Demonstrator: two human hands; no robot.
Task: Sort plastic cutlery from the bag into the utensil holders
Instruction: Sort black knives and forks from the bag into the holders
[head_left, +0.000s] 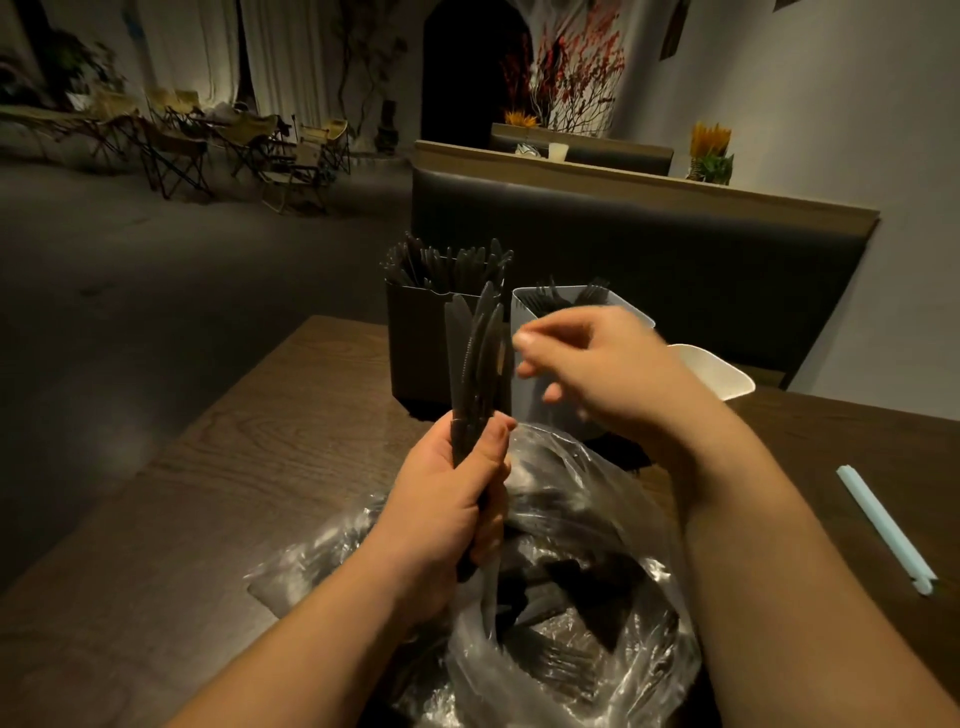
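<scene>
My left hand (457, 499) grips a bundle of black plastic knives (475, 358) upright by their handles, blades up, above the clear plastic bag (561, 597) of black cutlery. My right hand (602, 369) hovers just right of the blades with fingers spread and blurred, holding nothing. Behind the knives stands a black holder (421, 343) packed with black knives. To its right a white holder (524, 322) has a few black forks in it, partly hidden by my right hand.
A white container (722, 371) lies tilted behind my right wrist. A pale blue wrapped straw (883, 525) lies on the wooden table (234, 467) at the right. A black padded bench back (675, 260) runs behind the table.
</scene>
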